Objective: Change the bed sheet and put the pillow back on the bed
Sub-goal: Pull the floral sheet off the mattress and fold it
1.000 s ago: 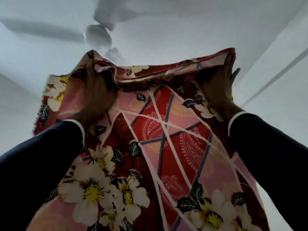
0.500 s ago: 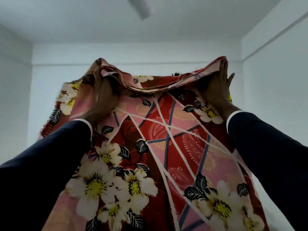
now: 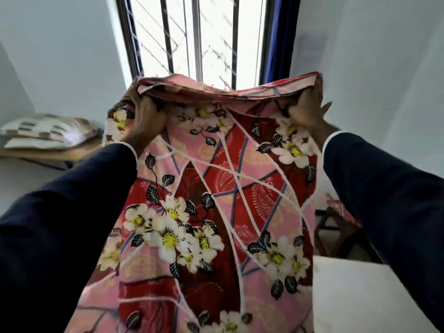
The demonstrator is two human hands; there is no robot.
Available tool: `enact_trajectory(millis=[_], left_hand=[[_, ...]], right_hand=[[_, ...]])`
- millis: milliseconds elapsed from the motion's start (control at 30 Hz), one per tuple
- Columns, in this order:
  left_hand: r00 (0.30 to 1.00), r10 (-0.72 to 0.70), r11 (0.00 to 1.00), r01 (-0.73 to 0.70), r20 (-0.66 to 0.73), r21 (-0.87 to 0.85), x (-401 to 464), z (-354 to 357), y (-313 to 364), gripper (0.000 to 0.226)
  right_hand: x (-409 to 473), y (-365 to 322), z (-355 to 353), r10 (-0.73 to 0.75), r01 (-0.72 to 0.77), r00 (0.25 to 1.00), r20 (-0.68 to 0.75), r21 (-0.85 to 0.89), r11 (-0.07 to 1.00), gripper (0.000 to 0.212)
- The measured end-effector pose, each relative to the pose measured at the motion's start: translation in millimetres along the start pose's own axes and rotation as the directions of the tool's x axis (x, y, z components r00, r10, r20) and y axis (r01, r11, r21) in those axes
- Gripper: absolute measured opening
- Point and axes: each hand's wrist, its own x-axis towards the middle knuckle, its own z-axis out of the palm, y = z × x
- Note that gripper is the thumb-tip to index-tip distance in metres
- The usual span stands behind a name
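A red and pink bed sheet (image 3: 223, 200) with white flowers hangs folded in front of me, held up by its top edge. My left hand (image 3: 149, 116) grips the upper left corner with fingers curled into the cloth. At the upper right corner my right hand (image 3: 306, 109) pinches the folded edge, some fingers sticking out. Both arms wear dark blue sleeves. A checked pillow (image 3: 45, 132) lies on a low surface at the far left. A white mattress corner (image 3: 355, 292) shows at the lower right.
A barred window (image 3: 199, 37) with a blue curtain (image 3: 280, 39) stands straight ahead. White walls close in on both sides. A dark wooden stand (image 3: 336, 234) with red cloth on it sits at the right, behind the sheet.
My view has dropped from the ceiling and fan down to the window, pillow and mattress. Both hands keep their hold on the sheet's top edge, which came down with them.
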Motion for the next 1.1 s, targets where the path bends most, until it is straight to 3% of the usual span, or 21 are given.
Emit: enact_trajectory(millis=[133, 267, 400, 500, 733, 867, 967, 1033, 1100], left_hand=[[0.996, -0.065, 0.997, 0.063, 0.057, 0.035, -25.8, 73.4, -54.6, 0.06], [0.974, -0.143, 0.988, 0.132, 0.177, 0.078, -59.0, 119.6, -73.2, 0.05], [0.918, -0.266, 0.961, 0.229, 0.295, 0.153, -71.9, 151.6, -134.1, 0.062], [0.868, -0.364, 0.929, 0.31, 0.338, 0.204, -113.3, 162.9, -161.6, 0.047], [0.819, -0.335, 0.914, 0.162, 0.466, 0.373, -252.8, 116.8, -162.1, 0.054], [0.819, -0.25, 0.905, 0.007, 0.517, 0.426, -351.5, 78.4, -159.1, 0.032], [0.804, -0.239, 0.886, -0.048, 0.544, 0.46, -429.7, 48.9, -165.5, 0.026], [0.758, -0.29, 0.849, -0.078, 0.585, 0.522, -487.0, 28.8, -173.6, 0.032], [0.653, -0.358, 0.788, -0.174, 0.668, 0.591, -544.5, 8.9, -182.1, 0.042]], right_hand=[[-2.8, 57.9, 86.5, 0.179, -0.187, 0.967, 0.181, 0.032, 0.982, 0.095], [-2.2, 116.3, 158.3, 0.271, -0.342, 0.913, 0.306, 0.208, 0.917, 0.108], [-35.9, 150.7, 197.8, 0.35, -0.489, 0.837, 0.42, 0.288, 0.824, 0.085], [-80.7, 168.7, 206.0, 0.312, -0.507, 0.8, 0.513, 0.297, 0.809, 0.054], [-209.1, 217.6, 202.2, 0.355, -0.553, 0.728, 0.586, 0.197, 0.809, 0.083], [-317.2, 227.6, 169.4, 0.377, -0.566, 0.713, 0.592, 0.168, 0.807, 0.063], [-398.1, 243.0, 145.5, 0.385, -0.575, 0.681, 0.623, 0.129, 0.808, 0.076], [-457.7, 254.2, 129.1, 0.382, -0.582, 0.654, 0.653, 0.111, 0.805, 0.082], [-520.3, 262.2, 111.2, 0.39, -0.575, 0.617, 0.684, 0.053, 0.817, 0.087]])
